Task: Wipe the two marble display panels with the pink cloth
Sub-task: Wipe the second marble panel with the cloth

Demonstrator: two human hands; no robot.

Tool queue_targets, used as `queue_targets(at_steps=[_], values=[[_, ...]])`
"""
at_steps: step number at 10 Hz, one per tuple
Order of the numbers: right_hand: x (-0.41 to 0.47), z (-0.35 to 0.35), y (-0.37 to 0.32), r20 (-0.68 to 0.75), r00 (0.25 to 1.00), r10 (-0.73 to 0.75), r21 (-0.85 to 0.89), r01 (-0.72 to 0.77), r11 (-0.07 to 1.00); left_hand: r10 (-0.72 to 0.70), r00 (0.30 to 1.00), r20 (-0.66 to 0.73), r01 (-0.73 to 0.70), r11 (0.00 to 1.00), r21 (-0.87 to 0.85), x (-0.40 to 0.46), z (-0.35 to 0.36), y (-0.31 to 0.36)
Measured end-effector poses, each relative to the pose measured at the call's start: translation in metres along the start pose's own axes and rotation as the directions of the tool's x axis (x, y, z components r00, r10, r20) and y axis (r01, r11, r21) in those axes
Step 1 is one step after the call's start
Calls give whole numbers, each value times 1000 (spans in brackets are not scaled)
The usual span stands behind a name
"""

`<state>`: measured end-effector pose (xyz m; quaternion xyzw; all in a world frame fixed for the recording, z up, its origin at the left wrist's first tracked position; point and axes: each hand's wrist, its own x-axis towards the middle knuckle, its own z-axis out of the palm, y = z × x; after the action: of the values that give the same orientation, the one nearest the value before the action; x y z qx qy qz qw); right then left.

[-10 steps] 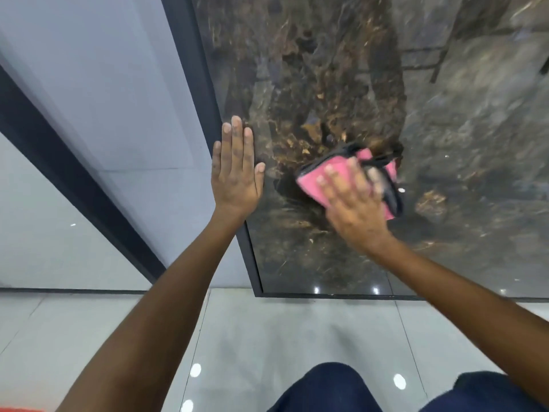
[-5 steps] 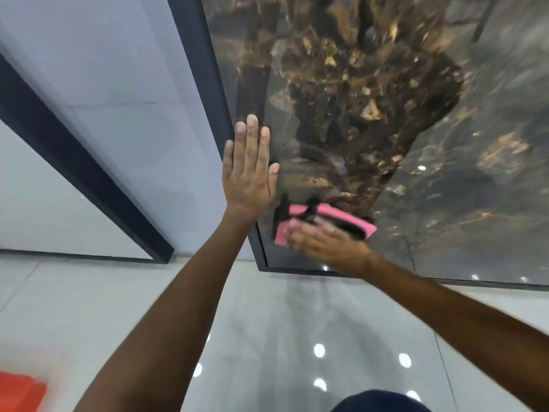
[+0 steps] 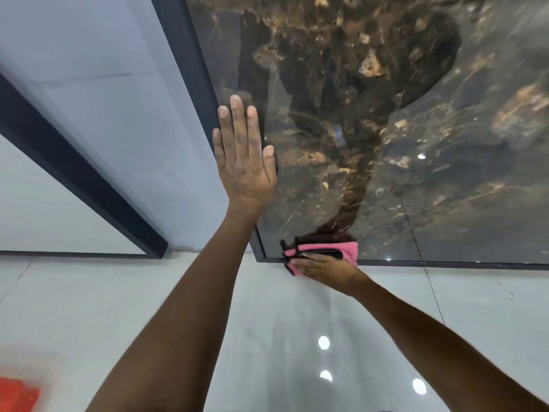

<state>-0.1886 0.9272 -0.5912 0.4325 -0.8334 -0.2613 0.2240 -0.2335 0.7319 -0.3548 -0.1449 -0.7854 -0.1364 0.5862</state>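
From the head view, your left hand (image 3: 245,157) lies flat with straight fingers on the dark marble panel (image 3: 371,129) just inside its left frame edge, holding nothing. Your right hand (image 3: 325,267) presses the pink cloth (image 3: 322,251) against the panel's bottom-left corner, at the lower frame; its fingers look curled round the cloth's lower edge. The unwiped stone lies up and to the right of the cloth, so your right hand is nearer.
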Motion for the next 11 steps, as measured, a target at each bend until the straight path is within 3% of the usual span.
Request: queue_targets(at_steps=[1,2,3,4,5,6,7,8,9,10,11], values=[[-43,-3,49,-43,996,-82,-46,80,996,-34,999,31,33,999,9,-1,-3,1],[-44,-55,95,-260,949,-180,-181,135,974,-121,991,60,121,993,-2,-7,-6,8],[-34,-141,159,-424,905,28,-87,-71,994,-291,948,129,307,943,-128,-3,-17,39],[-39,-170,183,-411,910,48,-172,-129,977,-299,944,143,318,938,-138,14,-27,62],[-58,-220,245,-338,941,-9,-269,-87,959,-248,965,89,260,950,-173,85,-35,79],[-60,-270,303,-452,882,134,-260,-274,926,-257,966,-10,249,944,-216,147,-39,86],[-54,-327,348,-667,585,462,-16,-631,775,-281,956,-85,259,945,-201,226,-44,96],[-48,-327,336,-639,609,471,-24,-627,778,-278,958,-74,269,957,-106,239,-45,100],[-73,-332,347,-369,913,171,-294,-289,911,-262,965,-24,259,962,-85,232,-50,102],[-85,-371,403,-513,797,317,-243,-490,837,-272,962,-34,263,950,-167,251,-59,103],[-70,-453,485,-718,228,658,207,-832,515,-236,958,-166,194,953,-234,344,-72,112]])
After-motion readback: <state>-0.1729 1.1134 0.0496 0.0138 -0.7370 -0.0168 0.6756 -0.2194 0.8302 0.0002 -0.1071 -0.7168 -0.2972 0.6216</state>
